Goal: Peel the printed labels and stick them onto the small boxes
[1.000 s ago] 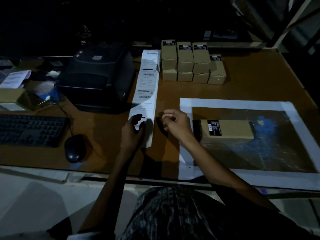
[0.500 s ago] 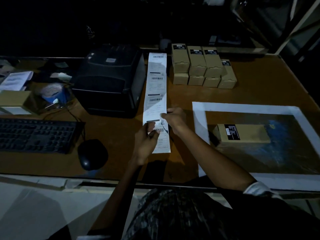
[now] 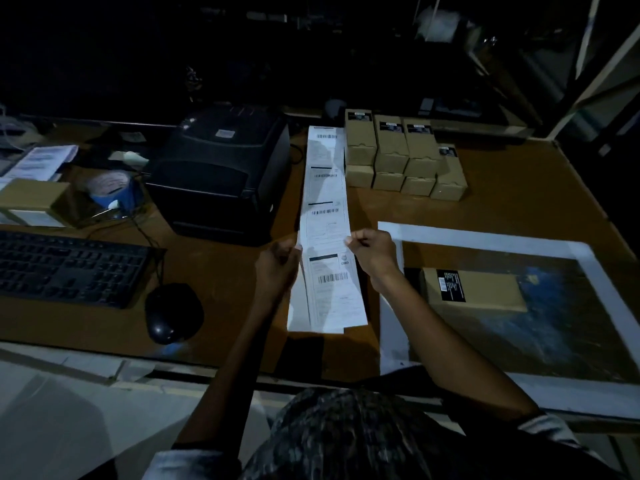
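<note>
A long white strip of printed labels (image 3: 325, 216) runs down the middle of the brown table from beside the printer to its near edge. My left hand (image 3: 278, 265) pinches the strip's left edge and my right hand (image 3: 372, 252) pinches its right edge, at the line between two labels. The nearest label (image 3: 332, 292) lies below my hands. One small cardboard box (image 3: 485, 289) with a black sticker lies on its side to the right, inside a white-taped rectangle. A stack of several small boxes (image 3: 401, 154) stands at the back.
A black label printer (image 3: 221, 171) sits left of the strip. A keyboard (image 3: 65, 268) and mouse (image 3: 173, 313) lie at the left, with a blue tape roll (image 3: 110, 192) and papers (image 3: 41, 161) behind. The white tape frame (image 3: 485, 237) marks the right work area.
Both hands moved up the strip and now grip its two edges; earlier the right hand was off the strip. More of the strip lies toward me.
</note>
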Motion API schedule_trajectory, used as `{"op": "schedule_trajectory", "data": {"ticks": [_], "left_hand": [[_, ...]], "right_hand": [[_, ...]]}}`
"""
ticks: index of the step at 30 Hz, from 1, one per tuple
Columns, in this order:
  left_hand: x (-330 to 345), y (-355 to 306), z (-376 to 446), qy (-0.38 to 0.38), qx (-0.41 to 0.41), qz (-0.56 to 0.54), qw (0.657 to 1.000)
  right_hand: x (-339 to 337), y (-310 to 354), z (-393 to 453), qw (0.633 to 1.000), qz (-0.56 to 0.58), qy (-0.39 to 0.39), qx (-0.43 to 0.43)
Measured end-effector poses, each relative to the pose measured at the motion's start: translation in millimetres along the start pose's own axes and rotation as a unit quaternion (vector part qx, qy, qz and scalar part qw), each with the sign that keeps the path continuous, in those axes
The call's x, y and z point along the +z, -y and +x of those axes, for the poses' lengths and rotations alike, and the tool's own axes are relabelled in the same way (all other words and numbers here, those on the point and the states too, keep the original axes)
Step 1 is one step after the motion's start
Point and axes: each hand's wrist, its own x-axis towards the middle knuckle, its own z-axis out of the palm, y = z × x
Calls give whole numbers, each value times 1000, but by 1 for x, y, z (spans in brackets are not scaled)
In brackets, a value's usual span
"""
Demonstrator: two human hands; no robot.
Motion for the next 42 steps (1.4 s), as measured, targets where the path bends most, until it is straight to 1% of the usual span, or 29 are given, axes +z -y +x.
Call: {"op": "schedule_trajectory", "data": {"ticks": [4, 7, 9, 11, 12, 13, 15, 17, 21, 26, 30, 34, 39, 42], "left_hand": [[1, -14, 9, 32, -67, -117, 990], [1, -25, 13, 49, -77, -143, 986], [1, -31, 13, 60, -99, -151, 982], [2, -33, 14, 63, -108, -155, 980], [2, -33, 15, 62, -109, -155, 980], [1, -34, 15, 64, -109, -157, 980], [0, -34, 14, 73, -111, -151, 980], [-1, -33, 15, 81, -120, -142, 979], [-3, -36, 13, 80, -136, -148, 976], [-5, -37, 11, 86, -159, -155, 971], [-6, -36, 12, 92, -163, -158, 970], [-3, -31, 16, 64, -178, -161, 969], [-2, -20, 19, 46, -167, -135, 976], [-3, -16, 18, 44, -143, -101, 984]], "right_hand": [[-19, 7, 0, 998, 58, 19, 2], [-24, 7, -2, 996, 86, 10, -23], [-22, 2, -4, 997, 65, 3, -48], [-19, -1, -12, 993, -33, -26, -110], [-17, -2, -17, 981, -94, -44, -164], [-15, -2, -23, 961, -139, -52, -232], [-10, -1, -29, 924, -173, -27, -340], [-3, -4, -30, 907, -159, 10, -389], [6, -6, -28, 917, -126, 49, -376], [9, -7, -25, 912, -102, 54, -395], [11, -5, -27, 919, -84, 61, -381], [6, 1, -25, 927, -76, 87, -357], [-1, 6, -22, 923, -102, 99, -358], [-10, 6, -20, 923, -105, 129, -347]]}}
